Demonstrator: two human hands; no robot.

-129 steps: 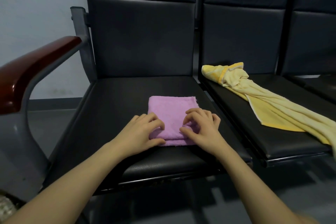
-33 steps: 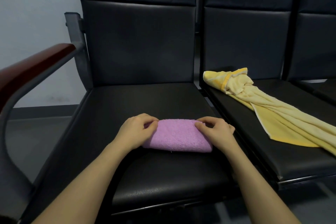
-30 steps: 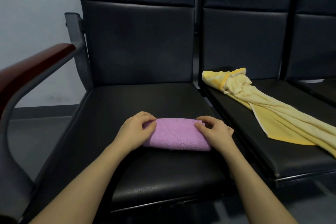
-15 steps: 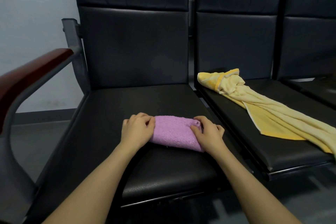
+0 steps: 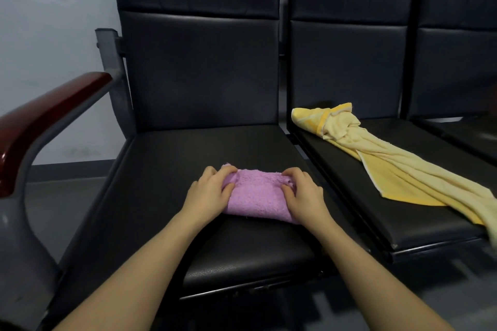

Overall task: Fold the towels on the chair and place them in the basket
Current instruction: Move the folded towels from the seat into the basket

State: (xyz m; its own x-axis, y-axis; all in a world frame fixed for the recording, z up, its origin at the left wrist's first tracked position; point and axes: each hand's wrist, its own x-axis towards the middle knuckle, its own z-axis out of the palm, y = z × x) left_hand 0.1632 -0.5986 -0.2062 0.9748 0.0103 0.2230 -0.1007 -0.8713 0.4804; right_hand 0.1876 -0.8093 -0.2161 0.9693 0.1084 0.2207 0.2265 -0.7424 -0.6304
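Folded pink terry towel bunched on the black padded chair seat, left hand grip pinching its left end, right hand grip pinching its right end, crumpled yellow towel on the neighbouring seat.

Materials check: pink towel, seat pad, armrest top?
Pink towel: looks like terry cloth, with a fuzzy looped nap, matte.
Seat pad: probably faux leather or vinyl, with a fine grain and dull sheen.
Armrest top: likely lacquered wood, reddish brown with a glossy highlight; coated plastic is possible.
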